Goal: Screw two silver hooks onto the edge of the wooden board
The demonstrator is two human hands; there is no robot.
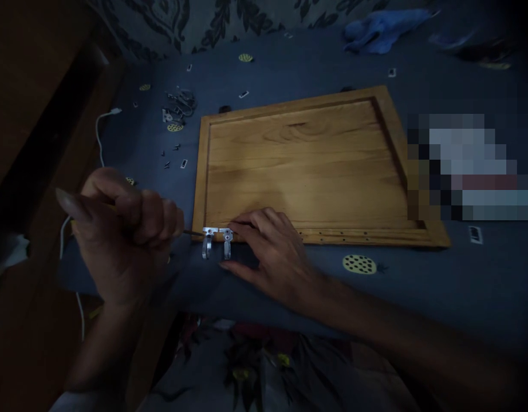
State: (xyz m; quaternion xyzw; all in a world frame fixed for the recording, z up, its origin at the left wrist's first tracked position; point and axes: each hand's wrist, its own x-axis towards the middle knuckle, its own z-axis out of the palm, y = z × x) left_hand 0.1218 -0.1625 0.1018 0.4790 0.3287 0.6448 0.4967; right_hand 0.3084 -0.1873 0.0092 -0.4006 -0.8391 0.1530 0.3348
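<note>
A wooden framed panel (298, 166) lies flat on the dark blue patterned cloth. At its near left corner sits a shiny metal bracket (216, 233) with two curved arms hanging over the near edge. My left hand (130, 229) is a fist around a screwdriver (193, 233); its thin shaft points right and meets the bracket's left end. A little of a yellow handle shows between the fingers. My right hand (272, 252) rests on the panel's near edge, fingers stretched, with the index fingertip beside the bracket and the thumb apart below it.
Loose metal brackets (178, 106) and several small screws (167, 165) lie left of the panel. A white cable (98, 134) runs along the left edge. A blue crumpled cloth (379, 31) lies at the back right. A blurred-out patch covers the right side.
</note>
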